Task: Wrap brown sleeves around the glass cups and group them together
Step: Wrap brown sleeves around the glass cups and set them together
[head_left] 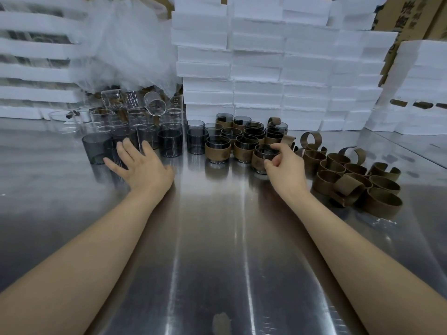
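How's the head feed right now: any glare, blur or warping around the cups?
Head view: glare streaks run down the steel table; wide-angle warping bends the foam stacks at the edges; the left hand looks slightly soft; the sleeved cup in the right hand reads clearly.

Glossy metal table (217, 250); smooth smoky glass cups (170, 146).
Right of the right grip (285, 165), matt brown sleeves (382, 201); beyond it, rough white foam blocks (256, 68).
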A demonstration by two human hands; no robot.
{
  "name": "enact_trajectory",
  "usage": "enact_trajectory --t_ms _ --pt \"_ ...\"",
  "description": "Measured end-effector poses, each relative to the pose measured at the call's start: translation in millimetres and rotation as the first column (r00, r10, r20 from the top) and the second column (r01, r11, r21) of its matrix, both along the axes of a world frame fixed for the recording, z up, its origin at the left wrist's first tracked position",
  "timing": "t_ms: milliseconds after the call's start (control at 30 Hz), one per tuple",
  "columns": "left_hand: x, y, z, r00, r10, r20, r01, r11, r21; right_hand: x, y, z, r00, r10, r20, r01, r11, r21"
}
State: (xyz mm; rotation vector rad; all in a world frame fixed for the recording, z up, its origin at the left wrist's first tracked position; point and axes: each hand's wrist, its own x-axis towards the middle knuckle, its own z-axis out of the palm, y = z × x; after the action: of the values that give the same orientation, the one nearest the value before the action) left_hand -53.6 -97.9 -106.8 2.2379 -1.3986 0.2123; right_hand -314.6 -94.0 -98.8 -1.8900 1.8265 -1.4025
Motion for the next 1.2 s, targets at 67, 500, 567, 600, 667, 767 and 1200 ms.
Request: enact_trajectory --t_ms 67,500,567,600,667,767,1200 --pt "2.3 0.3 -0.7 1.0 -0.008 0.026 0.008 1.0 0.004 -2.2 -1.6 -1.1 0.998 -0.028 -0.054 0.028 1.0 0.004" --pt "-18.4 8.8 2.5 0.95 -0.291 0.111 0.306 0.939 -0.158 -3.0 -8.0 -8.8 0.969 0.199 -0.143 -0.163 0.959 0.231" --pt "-24.0 9.8 3.0 0.927 -0.359 0.107 0.373 0.907 -0.194 -1.8 -8.9 -10.2 0.957 0.254 -0.142 -0.21 0.94 0.267" --pt "-27.3 10.8 3.3 0.911 -0.399 0.102 0.412 0.887 -0.21 -1.1 -9.3 -10.7 0.949 0.277 -0.153 -0.226 0.931 0.286" --pt "-34.1 13.5 3.2 0.874 -0.477 0.09 0.485 0.843 -0.232 -0.5 -10.4 -12.3 0.934 0.305 -0.187 -0.238 0.919 0.313" --pt "-41.1 17.1 2.1 0.792 -0.61 0.016 0.589 0.757 -0.281 -0.9 -11.5 -13.2 0.918 0.32 -0.237 -0.235 0.916 0.325" --pt "-49.0 12.5 -4.5 0.465 -0.759 -0.457 0.778 0.596 -0.199 9.8 -4.8 -11.7 0.849 0.529 -0.006 -0.498 0.803 0.328"
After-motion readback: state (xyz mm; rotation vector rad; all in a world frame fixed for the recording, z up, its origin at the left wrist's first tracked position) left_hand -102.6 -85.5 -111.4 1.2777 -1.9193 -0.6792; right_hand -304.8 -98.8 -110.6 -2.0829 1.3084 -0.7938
